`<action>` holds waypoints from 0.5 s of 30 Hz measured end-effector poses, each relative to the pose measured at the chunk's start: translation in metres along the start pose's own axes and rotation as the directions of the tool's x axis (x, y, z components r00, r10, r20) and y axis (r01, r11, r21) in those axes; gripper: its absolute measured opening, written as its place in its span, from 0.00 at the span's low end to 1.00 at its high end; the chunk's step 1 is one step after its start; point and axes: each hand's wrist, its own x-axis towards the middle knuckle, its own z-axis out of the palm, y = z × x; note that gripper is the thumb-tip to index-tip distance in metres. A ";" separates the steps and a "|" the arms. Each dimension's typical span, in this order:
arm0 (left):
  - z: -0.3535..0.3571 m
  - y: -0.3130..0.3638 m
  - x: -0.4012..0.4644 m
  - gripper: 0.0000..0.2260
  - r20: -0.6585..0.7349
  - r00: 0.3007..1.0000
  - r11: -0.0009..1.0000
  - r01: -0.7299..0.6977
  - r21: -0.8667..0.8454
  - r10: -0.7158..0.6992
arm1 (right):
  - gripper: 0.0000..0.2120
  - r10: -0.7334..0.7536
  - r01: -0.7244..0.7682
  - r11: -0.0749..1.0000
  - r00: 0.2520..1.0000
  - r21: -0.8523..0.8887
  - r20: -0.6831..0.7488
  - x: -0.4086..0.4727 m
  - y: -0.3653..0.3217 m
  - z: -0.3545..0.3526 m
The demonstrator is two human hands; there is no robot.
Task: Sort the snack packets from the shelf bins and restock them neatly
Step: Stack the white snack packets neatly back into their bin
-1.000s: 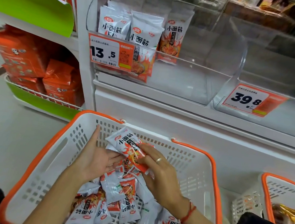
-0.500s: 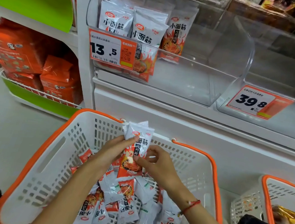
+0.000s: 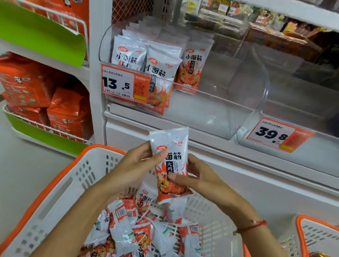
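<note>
Here, 1 snack packet (image 3: 169,163) is held upright above the white basket (image 3: 64,189), pinched between both hands: the left hand (image 3: 135,165) is closed on its upper left edge, and the right hand (image 3: 198,179) is gripping its lower right side. Below the hands, loose packets (image 3: 144,240) are heaped in the basket, while matching packets are stood in rows in the clear shelf bin (image 3: 210,112) above, behind the 13.5 price tag (image 3: 124,86).
</note>
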 end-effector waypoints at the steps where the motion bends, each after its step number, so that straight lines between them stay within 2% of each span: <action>1: 0.001 0.012 0.001 0.10 -0.011 0.998 0.997 -0.069 0.034 0.070 | 0.25 -0.050 0.050 0.999 0.999 0.005 0.000 -0.002 -0.009 -0.002; 6: 0.004 0.067 0.009 0.11 -0.033 0.929 0.923 -0.362 0.131 0.369 | 0.22 -0.321 0.309 0.947 0.925 -0.090 -0.201 -0.006 -0.052 -0.007; 9: -0.006 0.093 0.026 0.13 -0.011 0.899 0.875 -0.424 0.235 0.439 | 0.18 -0.406 0.398 0.913 0.875 -0.086 -0.264 -0.007 -0.078 -0.015; 12: -0.025 0.106 0.055 0.19 -0.082 0.848 0.836 -0.493 0.242 0.523 | 0.17 -0.456 0.454 0.885 0.807 -0.099 -0.375 -0.009 -0.101 -0.029; 14: -0.038 0.111 0.075 0.20 -0.159 0.768 0.735 -0.497 0.461 0.620 | 0.15 -0.485 0.482 0.865 0.728 -0.142 -0.484 -0.005 -0.112 -0.041; 15: -0.045 0.113 0.087 0.20 -0.155 0.732 0.652 -0.464 0.600 0.664 | 0.14 -0.505 0.492 0.852 0.683 -0.179 -0.527 -0.002 -0.118 -0.046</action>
